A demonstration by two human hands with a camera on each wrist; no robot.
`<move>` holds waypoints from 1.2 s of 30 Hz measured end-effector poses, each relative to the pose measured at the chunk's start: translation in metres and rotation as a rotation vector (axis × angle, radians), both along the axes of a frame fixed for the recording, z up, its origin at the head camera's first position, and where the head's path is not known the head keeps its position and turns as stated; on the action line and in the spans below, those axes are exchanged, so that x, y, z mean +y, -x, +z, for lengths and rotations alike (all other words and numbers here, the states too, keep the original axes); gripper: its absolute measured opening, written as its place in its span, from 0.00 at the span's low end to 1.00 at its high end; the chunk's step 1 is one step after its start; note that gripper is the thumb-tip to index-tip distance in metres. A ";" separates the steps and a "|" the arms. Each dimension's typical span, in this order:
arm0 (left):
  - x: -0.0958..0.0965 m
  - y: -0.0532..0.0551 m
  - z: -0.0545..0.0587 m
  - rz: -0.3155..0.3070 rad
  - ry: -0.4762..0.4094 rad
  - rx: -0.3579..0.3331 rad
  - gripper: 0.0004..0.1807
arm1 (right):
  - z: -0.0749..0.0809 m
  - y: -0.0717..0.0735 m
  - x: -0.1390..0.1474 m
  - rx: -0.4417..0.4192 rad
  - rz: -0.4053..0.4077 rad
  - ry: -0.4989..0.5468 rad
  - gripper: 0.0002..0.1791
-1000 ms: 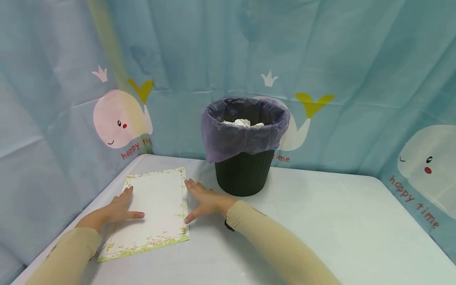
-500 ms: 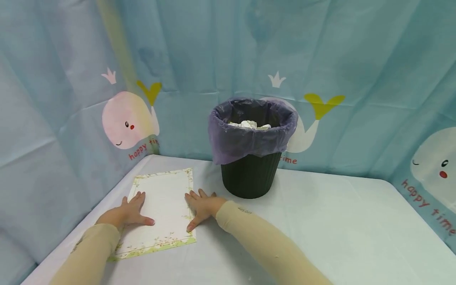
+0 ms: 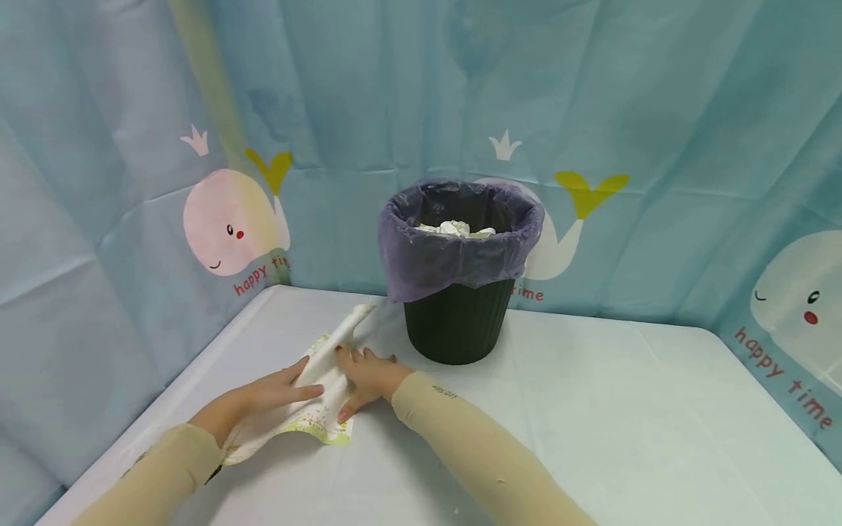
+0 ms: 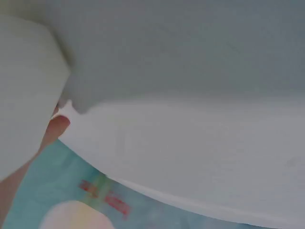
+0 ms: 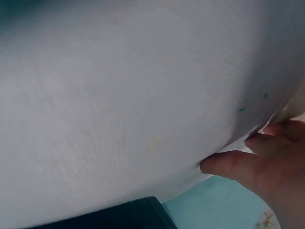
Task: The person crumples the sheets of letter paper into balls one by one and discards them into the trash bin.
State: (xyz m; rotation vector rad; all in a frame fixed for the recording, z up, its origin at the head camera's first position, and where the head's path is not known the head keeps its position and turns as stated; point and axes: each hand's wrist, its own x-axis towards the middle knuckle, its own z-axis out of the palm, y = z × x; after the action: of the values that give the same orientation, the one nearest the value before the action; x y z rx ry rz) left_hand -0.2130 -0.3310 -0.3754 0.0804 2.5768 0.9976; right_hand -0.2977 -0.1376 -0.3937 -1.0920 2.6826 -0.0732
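A white sheet of paper point(image 3: 329, 393) with a floral, green-edged border lies on the left of the table, bowed up into a slanting ridge. At its left side my left hand point(image 3: 259, 398) rests on the sheet, thumb and fingers stretched out against the bulge. My right hand point(image 3: 373, 378) presses its right edge with spread fingers. In the left wrist view, pale paper point(image 4: 28, 86) covers most of that hand, leaving a fingertip point(image 4: 59, 126) in sight. The right wrist view shows my right hand point(image 5: 281, 174) with its fingertips down on the white surface.
Just behind my right hand stands a dark bin point(image 3: 454, 329) with a purple liner point(image 3: 447, 263) folded over its rim. Crumpled white pieces point(image 3: 454, 228) fill part of it. A blue whale-print curtain point(image 3: 368, 109) hangs behind and beside the white table point(image 3: 625, 416).
The paper lay flat earlier and now buckles upward. My left hand came down on it and slid right, pushing its left side toward my right hand, which has lowered onto the right edge.
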 end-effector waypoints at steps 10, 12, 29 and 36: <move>0.041 -0.011 -0.004 -0.072 -0.251 -0.051 0.61 | 0.000 0.010 0.010 -0.111 -0.128 0.352 0.63; 0.045 -0.011 -0.007 -0.109 -0.241 0.023 0.57 | 0.003 0.007 0.013 -0.107 -0.169 0.403 0.66; 0.096 -0.028 0.019 -0.297 0.044 0.594 0.21 | 0.034 -0.042 0.075 0.286 0.052 0.589 0.30; 0.123 -0.019 0.028 -0.247 0.051 1.226 0.26 | 0.050 -0.045 0.112 0.379 0.110 0.852 0.07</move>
State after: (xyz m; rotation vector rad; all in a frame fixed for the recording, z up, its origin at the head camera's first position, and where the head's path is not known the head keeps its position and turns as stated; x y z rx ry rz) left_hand -0.1936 -0.2081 -0.3476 1.3272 3.4598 0.9203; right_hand -0.2523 -0.0253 -0.3439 -1.5953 2.9621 -1.1854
